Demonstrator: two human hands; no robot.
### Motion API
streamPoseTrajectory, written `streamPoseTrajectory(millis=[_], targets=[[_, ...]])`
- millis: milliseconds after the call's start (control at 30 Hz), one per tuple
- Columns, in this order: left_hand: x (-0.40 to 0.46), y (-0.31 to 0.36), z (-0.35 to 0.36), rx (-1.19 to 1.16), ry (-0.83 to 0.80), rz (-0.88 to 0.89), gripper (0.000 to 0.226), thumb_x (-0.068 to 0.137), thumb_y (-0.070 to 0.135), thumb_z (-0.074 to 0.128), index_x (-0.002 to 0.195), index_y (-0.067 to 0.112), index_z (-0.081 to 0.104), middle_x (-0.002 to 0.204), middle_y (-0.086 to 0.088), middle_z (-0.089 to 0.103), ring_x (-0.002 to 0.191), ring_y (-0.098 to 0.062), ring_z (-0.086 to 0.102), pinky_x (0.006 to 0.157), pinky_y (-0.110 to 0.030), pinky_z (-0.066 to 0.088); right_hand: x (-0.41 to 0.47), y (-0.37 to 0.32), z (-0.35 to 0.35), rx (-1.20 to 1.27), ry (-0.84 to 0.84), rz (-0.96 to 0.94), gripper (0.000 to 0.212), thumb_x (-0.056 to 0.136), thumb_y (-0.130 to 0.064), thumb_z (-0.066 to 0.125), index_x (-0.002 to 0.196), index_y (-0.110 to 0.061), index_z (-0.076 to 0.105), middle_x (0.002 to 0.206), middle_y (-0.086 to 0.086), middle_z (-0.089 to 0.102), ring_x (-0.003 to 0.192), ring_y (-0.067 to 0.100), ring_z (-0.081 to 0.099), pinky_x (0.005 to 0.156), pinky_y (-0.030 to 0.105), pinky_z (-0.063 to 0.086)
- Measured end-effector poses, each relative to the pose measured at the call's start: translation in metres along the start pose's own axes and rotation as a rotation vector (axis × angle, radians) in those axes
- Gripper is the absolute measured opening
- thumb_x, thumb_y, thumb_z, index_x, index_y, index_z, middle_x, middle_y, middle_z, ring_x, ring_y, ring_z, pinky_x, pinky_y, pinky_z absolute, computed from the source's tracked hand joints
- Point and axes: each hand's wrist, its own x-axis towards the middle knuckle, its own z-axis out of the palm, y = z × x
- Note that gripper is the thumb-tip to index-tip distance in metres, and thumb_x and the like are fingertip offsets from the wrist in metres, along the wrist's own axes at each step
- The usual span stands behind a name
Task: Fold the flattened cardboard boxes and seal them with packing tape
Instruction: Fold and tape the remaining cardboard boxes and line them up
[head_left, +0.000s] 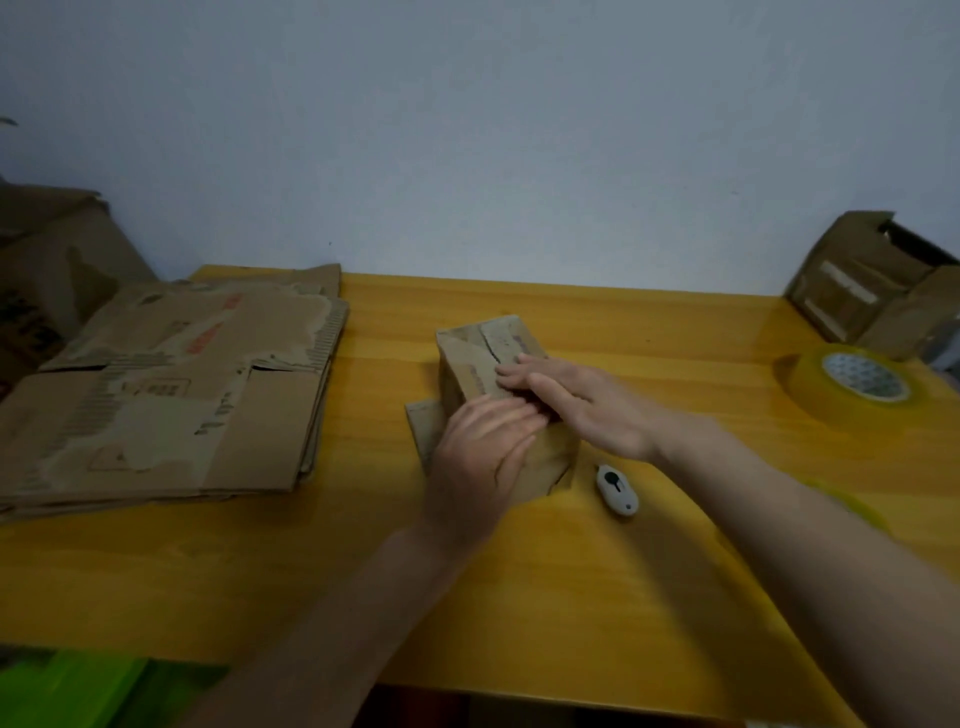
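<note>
Dim, soft light; blurred hands; curved edges.

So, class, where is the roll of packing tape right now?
The tape roll lies flat at the table's far right, in front of an open box.

Box (483, 364) matt worn cardboard; table (675, 332) glossy yellow wood; tape roll (810, 395) glossy clear plastic.

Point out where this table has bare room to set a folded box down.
Bare wood lies along the near table edge below the flattened cardboard stack, and between the small box and tape roll. Crowded: both hands, left hand and right hand, plus the box cutter.
</note>
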Motion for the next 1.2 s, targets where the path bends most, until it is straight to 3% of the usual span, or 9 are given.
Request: streamPoseTrajectory(millis=[167, 267, 400, 567, 733, 833, 933, 1100, 1200], targets=[[0.002, -0.002, -0.006, -0.063, -0.041, -0.019, 0.021, 0.09, 0.01, 0.058, 0.103, 0.007, 0.074, 0.108, -0.003, 0.072, 0.107, -0.013, 0.065, 0.1, -0.038, 0.046, 0.057, 0.004, -0.006, -0.377, -0.058, 0.049, 0.047, 0.105, -0.033, 0.024, 0.15, -0.022, 0.026, 0.159, -0.006, 0.018, 0.147, 0.013, 0.009, 0.117, 0.027, 0.005], [0.003, -0.007, -0.012, -0.145, -0.074, -0.037, 0.018, 0.089, 0.013, 0.063, 0.102, 0.008, 0.074, 0.108, -0.001, 0.072, 0.107, -0.01, 0.064, 0.103, -0.038, 0.045, 0.083, 0.008, -0.001, -0.394, 0.004, 0.093, 0.049, 0.103, -0.039, 0.03, 0.148, -0.021, 0.031, 0.152, 0.003, 0.032, 0.14, 0.022, 0.025, 0.112, 0.033, 0.019], [-0.001, -0.012, -0.018, -0.209, -0.084, -0.029, 0.023, 0.09, 0.028, 0.062, 0.095, 0.008, 0.073, 0.103, 0.0, 0.072, 0.104, -0.01, 0.065, 0.105, -0.039, 0.042, 0.095, 0.011, -0.007, -0.216, 0.114, 0.242, 0.037, 0.096, -0.045, 0.047, 0.113, -0.015, 0.061, 0.114, 0.006, 0.061, 0.103, 0.024, 0.054, 0.08, 0.033, 0.04], [-0.004, -0.015, -0.028, -0.299, -0.052, -0.028, 0.03, 0.097, 0.042, 0.05, 0.095, 0.014, 0.063, 0.099, -0.003, 0.071, 0.101, -0.013, 0.065, 0.106, -0.042, 0.04, 0.078, 0.026, -0.009, 0.2, 0.224, 0.366, 0.046, 0.088, -0.046, 0.062, 0.086, 0.0, 0.071, 0.078, 0.006, 0.065, 0.072, 0.019, 0.057, 0.064, 0.034, 0.044], [0.002, 0.013, -0.035, 0.09, -0.063, -0.136, 0.044, 0.09, 0.056, 0.051, 0.082, 0.014, 0.055, 0.091, -0.004, 0.064, 0.088, -0.017, 0.059, 0.093, -0.049, 0.049, 0.048, 0.036, 0.007, 0.673, 0.423, 0.415, 0.041, 0.096, -0.045, 0.047, 0.107, -0.009, 0.063, 0.1, 0.003, 0.064, 0.095, 0.019, 0.059, 0.087, 0.038, 0.05], [0.007, 0.041, -0.025, 0.398, -0.188, -0.321, 0.053, 0.072, 0.065, 0.059, 0.096, 0.018, 0.059, 0.12, -0.011, 0.056, 0.113, -0.028, 0.051, 0.093, -0.049, 0.048, 0.034, 0.035, 0.025, 0.79, 0.542, 0.481, 0.059, 0.09, -0.06, 0.04, 0.112, -0.009, 0.06, 0.113, 0.006, 0.065, 0.104, 0.022, 0.062, 0.097, 0.048, 0.048], [0.006, 0.042, -0.025, 0.414, -0.257, -0.497, 0.061, 0.071, 0.058, 0.067, 0.121, 0.025, 0.055, 0.14, -0.015, 0.041, 0.131, -0.034, 0.036, 0.096, -0.052, 0.047, 0.013, 0.031, 0.033, 0.754, 0.631, 0.51, 0.052, 0.098, -0.05, 0.039, 0.131, -0.011, 0.05, 0.132, 0.009, 0.055, 0.121, 0.024, 0.052, 0.106, 0.047, 0.039], [0.027, 0.023, -0.064, -0.259, 0.316, -1.087, 0.045, 0.088, 0.036, 0.058, 0.132, 0.028, 0.051, 0.134, -0.003, 0.048, 0.111, -0.018, 0.054, 0.066, -0.026, 0.053, -0.03, 0.037, 0.028, 0.618, 0.666, 0.53, 0.053, 0.098, -0.044, 0.043, 0.142, -0.014, 0.039, 0.139, 0.007, 0.048, 0.124, 0.022, 0.049, 0.104, 0.039, 0.04], [0.041, 0.019, -0.083, -1.027, 0.598, -1.378, 0.038, 0.095, 0.036, 0.054, 0.127, 0.018, 0.059, 0.115, -0.004, 0.07, 0.098, -0.022, 0.069, 0.08, -0.042, 0.057, -0.043, 0.025, 0.028, 0.629, 0.671, 0.523, 0.048, 0.099, -0.037, 0.046, 0.141, -0.015, 0.039, 0.137, 0.008, 0.049, 0.122, 0.023, 0.05, 0.103, 0.04, 0.042]])
